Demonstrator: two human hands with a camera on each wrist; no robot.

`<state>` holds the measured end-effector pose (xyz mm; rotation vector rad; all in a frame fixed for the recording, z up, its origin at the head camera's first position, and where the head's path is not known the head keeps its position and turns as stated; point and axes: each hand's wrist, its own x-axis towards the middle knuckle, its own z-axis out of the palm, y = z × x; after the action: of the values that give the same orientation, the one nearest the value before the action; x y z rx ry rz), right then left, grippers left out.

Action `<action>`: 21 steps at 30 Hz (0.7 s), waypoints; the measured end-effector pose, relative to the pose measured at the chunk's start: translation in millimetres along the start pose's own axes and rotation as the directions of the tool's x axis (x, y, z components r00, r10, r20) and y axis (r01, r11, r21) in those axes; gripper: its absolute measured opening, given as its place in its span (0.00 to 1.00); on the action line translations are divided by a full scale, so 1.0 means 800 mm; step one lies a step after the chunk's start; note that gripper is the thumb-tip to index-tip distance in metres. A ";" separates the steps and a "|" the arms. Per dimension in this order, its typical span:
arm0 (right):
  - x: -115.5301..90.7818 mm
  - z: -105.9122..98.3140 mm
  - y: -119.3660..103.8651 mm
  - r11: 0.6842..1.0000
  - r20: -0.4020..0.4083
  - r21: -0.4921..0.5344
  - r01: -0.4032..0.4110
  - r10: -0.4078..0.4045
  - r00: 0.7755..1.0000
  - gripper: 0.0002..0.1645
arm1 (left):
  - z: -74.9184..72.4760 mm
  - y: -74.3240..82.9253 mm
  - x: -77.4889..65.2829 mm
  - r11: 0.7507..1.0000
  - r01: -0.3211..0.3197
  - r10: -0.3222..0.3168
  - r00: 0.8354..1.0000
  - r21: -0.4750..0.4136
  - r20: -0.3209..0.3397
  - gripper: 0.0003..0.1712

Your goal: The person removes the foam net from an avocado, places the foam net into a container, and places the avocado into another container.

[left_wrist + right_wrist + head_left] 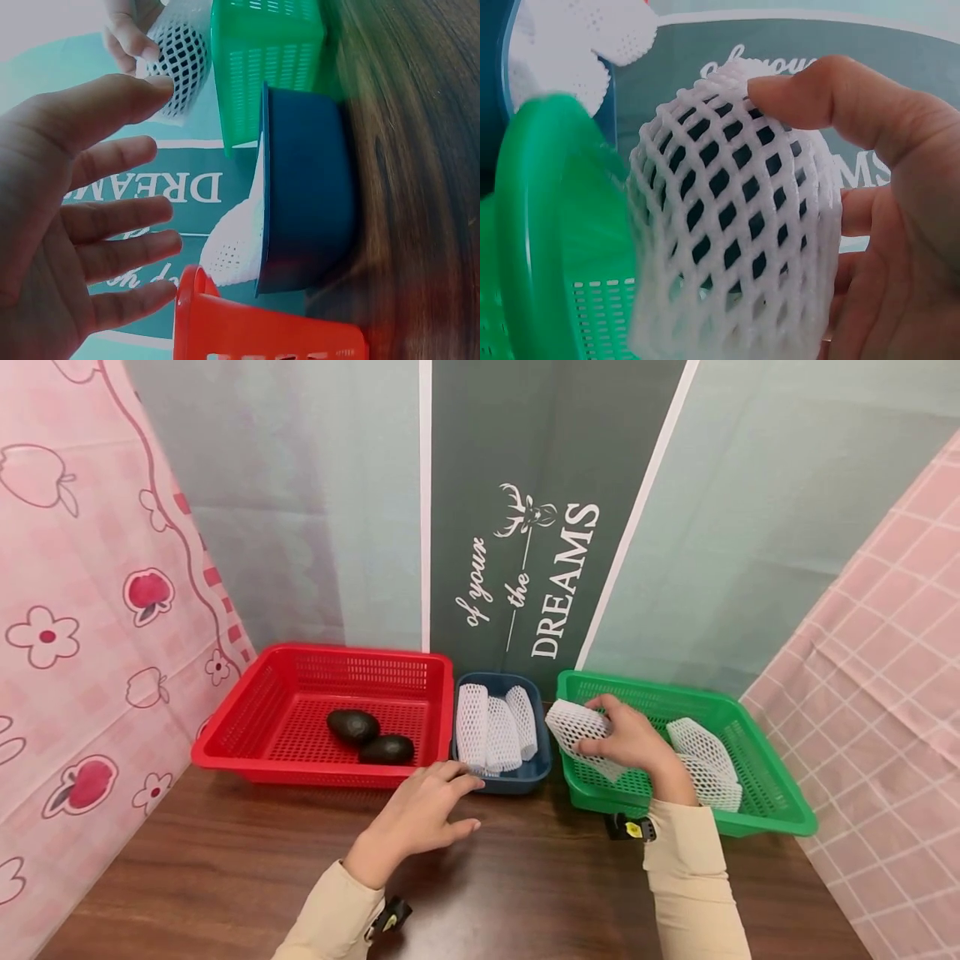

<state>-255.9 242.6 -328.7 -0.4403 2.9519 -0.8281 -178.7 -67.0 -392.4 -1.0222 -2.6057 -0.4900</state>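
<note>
My right hand (630, 739) grips a white foam fruit net (577, 727) over the left end of the green basket (772, 814). In the right wrist view, a dark rounded avocado (731, 202) shows through the mesh, with the thumb pressed at the net's top. My left hand (420, 810) hangs with fingers extended near the front of the blue bin (517, 783), holding nothing. Several white foam nets (495, 731) lie in that bin. Two bare dark avocados, one behind (352, 727) and one in front (387, 749), rest in the red basket (247, 727).
More white netted pieces (705, 764) lie at the right of the green basket. Red basket, blue bin and green basket stand in a row on the brown wooden table (525, 877). Behind them hangs a printed curtain (360, 527); pink cloths flank both sides.
</note>
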 end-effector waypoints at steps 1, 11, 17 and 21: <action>-0.001 0.001 -0.002 1.000 -0.003 0.005 0.009 -0.009 1.000 0.38 | -0.001 0.000 -0.002 1.000 0.007 -0.007 1.000 0.004 0.001 0.25; -0.014 0.016 -0.025 0.996 -0.038 -0.012 0.089 -0.090 0.995 0.34 | -0.003 -0.008 -0.015 0.999 0.014 -0.013 0.999 0.037 -0.034 0.25; -0.020 0.029 -0.039 0.991 -0.040 -0.002 0.131 -0.131 0.991 0.34 | -0.004 -0.011 -0.025 0.996 0.021 -0.014 0.997 0.086 -0.073 0.24; -0.022 0.036 -0.045 0.987 -0.040 0.003 0.158 -0.158 0.987 0.34 | -0.005 -0.012 -0.030 0.995 0.036 -0.028 0.996 0.093 -0.090 0.23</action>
<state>-226.3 203.5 -335.7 -0.6730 2.9800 -0.8710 -168.0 -89.6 -400.3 -0.9084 -2.5439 -0.4054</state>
